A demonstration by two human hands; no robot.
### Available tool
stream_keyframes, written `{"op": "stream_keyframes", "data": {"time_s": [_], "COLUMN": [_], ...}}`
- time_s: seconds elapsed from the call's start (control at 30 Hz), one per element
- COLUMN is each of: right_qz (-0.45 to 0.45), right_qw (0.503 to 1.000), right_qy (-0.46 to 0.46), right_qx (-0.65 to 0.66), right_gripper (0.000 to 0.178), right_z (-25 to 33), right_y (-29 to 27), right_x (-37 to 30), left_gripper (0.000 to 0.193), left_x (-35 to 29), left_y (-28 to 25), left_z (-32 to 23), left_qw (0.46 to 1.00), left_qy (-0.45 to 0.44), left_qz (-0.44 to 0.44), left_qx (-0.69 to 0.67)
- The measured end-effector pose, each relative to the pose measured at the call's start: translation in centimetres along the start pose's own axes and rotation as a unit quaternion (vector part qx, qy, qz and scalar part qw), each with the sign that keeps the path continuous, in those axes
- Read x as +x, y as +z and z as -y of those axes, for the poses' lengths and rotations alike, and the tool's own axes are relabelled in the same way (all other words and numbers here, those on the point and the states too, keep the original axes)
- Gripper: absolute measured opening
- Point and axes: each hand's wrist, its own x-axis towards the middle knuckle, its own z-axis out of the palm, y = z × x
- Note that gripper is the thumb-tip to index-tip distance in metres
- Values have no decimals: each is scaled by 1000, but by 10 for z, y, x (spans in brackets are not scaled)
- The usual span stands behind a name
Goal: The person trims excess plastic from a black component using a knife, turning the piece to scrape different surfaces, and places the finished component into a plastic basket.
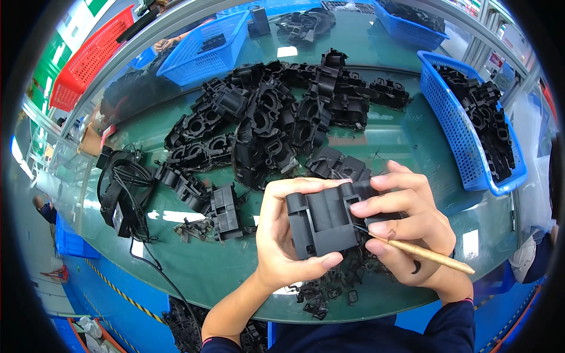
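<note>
A black molded plastic part [322,219] is held up over the front of the table. My left hand [273,235] wraps its left side, thumb along the lower edge and fingers behind. In my right hand [415,226] is a thin tool with a tapered golden handle [426,254], pinched between thumb and fingers. Its thin dark tip reaches the right side of the part, where my right fingertips also rest. The exact contact point is partly covered by the fingers. Black plastic scraps [321,297] lie on the table below my hands.
A large pile of black molded parts [259,117] covers the middle of the green table [194,267]. At right stands a blue basket [453,135] of similar parts; another blue basket [206,56] is at the back left. Black cables with a boxy device [120,200] lie left.
</note>
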Motion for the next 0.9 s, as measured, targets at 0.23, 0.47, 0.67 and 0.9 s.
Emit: {"op": "stream_keyframes", "data": {"time_s": [0.23, 0.47, 0.67, 0.9], "right_qz": [-24, -83, -91, -48], "right_qw": [999, 978, 996, 920], "right_qy": [-19, -85, -15, 168], "right_qx": [-29, -171, 17, 352], "right_gripper": [21, 23, 16, 13], "right_z": [-3, -3, -10, -16], "right_y": [8, 16, 13, 13], "right_x": [-3, -6, 0, -3], "left_gripper": [69, 70, 61, 56], "left_x": [-1, 1, -2, -4], "left_y": [0, 0, 4, 3], "left_z": [5, 10, 5, -2], "left_qw": [1000, 996, 998, 981], "left_qy": [17, 60, -45, -162], "left_qz": [-1, 21, -39, -104], "left_qx": [14, 65, 7, 10]}}
